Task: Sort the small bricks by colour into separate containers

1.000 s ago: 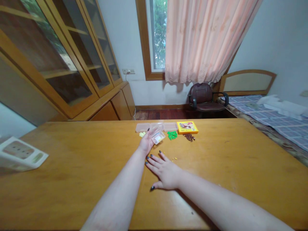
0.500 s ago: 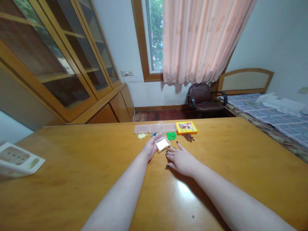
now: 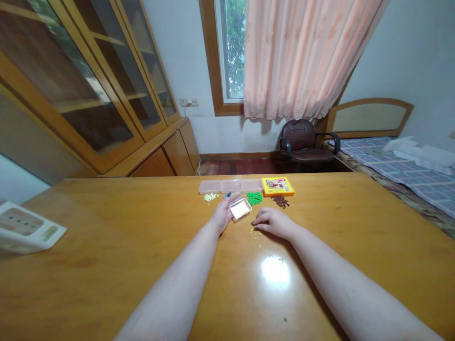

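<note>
My left hand [image 3: 223, 215] holds a small clear plastic box [image 3: 241, 208] tilted just above the wooden table [image 3: 106, 246]; the box has tiny yellow pieces in it. My right hand [image 3: 272, 221] rests on the table right of the box, fingers curled down onto a few loose yellow pieces [image 3: 256, 231]. What the fingertips pinch, if anything, is hidden. Beyond the hands lie a pale yellow pile [image 3: 209, 197], a green pile [image 3: 254, 198] and a brown pile [image 3: 280, 202] of small pieces.
A row of clear plastic boxes [image 3: 230, 185] and a yellow box [image 3: 277, 186] sit at the table's far edge. A white carton [image 3: 24, 228] lies at the left edge. Past the table are a brown chair [image 3: 302, 142], a bed [image 3: 398, 166] and glass-door cabinets [image 3: 88, 85].
My right hand slid forward and right from flat on the table, then curled its fingers over the loose yellow pieces. The left hand lowered the clear box a little.
</note>
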Demonstrator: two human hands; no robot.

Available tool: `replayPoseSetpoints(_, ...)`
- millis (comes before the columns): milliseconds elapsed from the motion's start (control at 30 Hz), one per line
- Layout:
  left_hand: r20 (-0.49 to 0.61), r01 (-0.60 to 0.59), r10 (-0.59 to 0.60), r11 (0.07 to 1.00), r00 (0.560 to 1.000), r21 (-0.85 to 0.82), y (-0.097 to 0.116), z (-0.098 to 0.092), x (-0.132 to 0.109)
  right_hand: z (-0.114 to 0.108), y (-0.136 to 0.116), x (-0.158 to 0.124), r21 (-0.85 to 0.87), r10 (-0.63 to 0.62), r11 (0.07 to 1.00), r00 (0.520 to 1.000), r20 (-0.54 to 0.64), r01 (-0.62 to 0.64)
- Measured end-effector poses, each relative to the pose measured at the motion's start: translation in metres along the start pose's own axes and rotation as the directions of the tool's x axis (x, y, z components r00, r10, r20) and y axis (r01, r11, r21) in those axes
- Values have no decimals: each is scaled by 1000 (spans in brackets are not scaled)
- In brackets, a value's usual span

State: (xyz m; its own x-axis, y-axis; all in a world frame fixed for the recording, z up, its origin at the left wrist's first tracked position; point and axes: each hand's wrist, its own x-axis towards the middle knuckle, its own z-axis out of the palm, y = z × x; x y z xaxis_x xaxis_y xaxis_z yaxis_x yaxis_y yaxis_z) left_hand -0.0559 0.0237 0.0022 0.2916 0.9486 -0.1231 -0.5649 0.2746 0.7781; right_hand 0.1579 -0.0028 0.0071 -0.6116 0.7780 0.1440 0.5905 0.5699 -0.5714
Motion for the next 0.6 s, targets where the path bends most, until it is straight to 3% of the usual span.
replayPoseSetpoints(367,-21,-12,12,1000,1000,18,-3,-2,4,2,-11,4,-128,-7,992,997,-82,-3)
replayPoseSetpoints(467,5,-51,51,998,999,37,-9,-4,6,2,-12,5,-65,4,998,973,-229,-19)
replayPoseSetpoints(533,38,-68,66,996,997,55,-13,-6,8,4,-11,8,-5,38,999,928,-371,-43)
replayPoseSetpoints(600,73,-79,74,994,995,78,-17,-8,9,6,-8,10,48,65,998,899,-432,-50)
